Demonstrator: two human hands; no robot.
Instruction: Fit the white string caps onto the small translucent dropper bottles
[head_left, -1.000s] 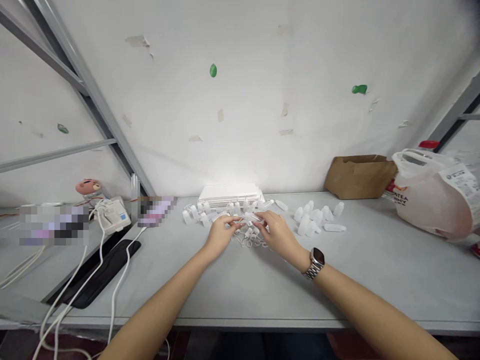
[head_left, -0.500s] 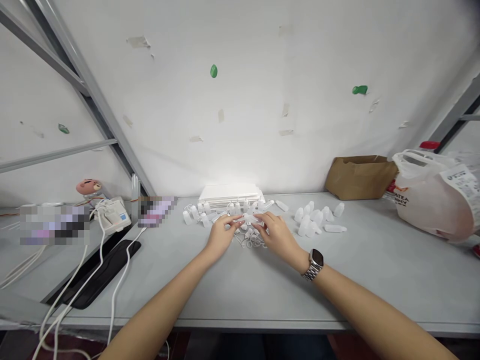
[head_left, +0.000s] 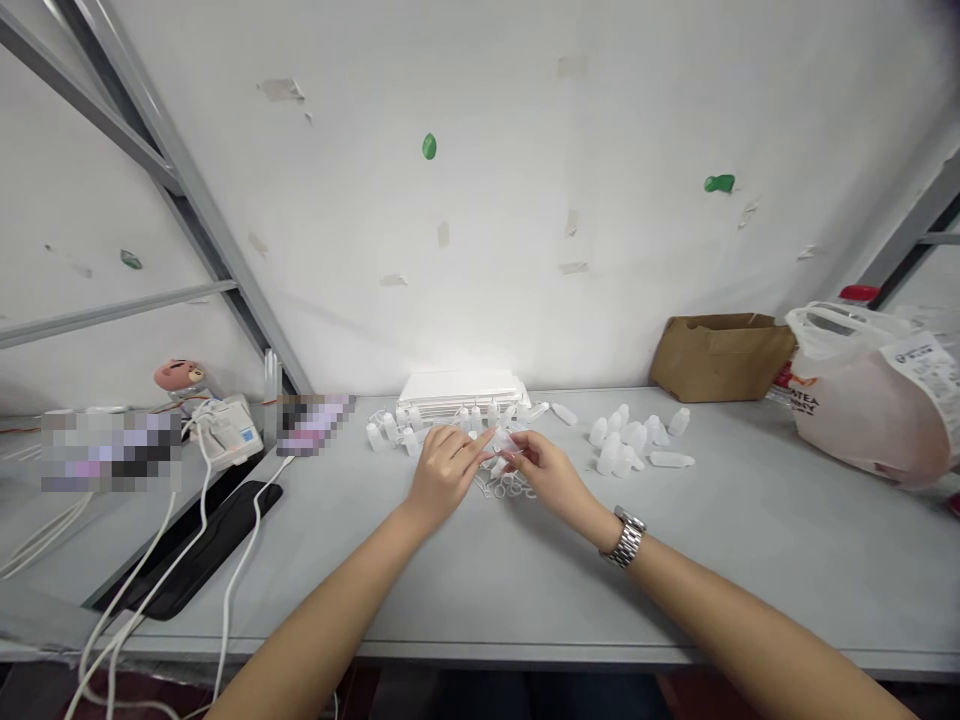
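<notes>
My left hand (head_left: pixel 444 475) and my right hand (head_left: pixel 551 475) meet over the middle of the table, with closed fingertips on a small translucent squeeze bottle (head_left: pixel 507 441). It is tilted, and fingers cover part of it. Just below my fingertips lies a pile of small white caps with ring loops (head_left: pixel 504 487). To the left of my left hand stand several small bottles with caps on, one of them a capped bottle (head_left: pixel 375 436). Right of my right hand is a loose group of bottles without visible caps (head_left: pixel 611 455); one bottle (head_left: pixel 671 459) lies on its side.
A stack of white sheets or boards (head_left: pixel 465 383) sits against the wall. At the right are a brown paper bag (head_left: pixel 720 360) and a white plastic bag (head_left: pixel 862 390). On the left, white cables (head_left: pixel 255 540), a power strip (head_left: pixel 232 432) and a black pouch (head_left: pixel 206 550) take up the table.
Both hands have turned and drawn closer around the bottle, which now tilts differently. My right wrist has rolled, so the watch shows its band rather than its face.
</notes>
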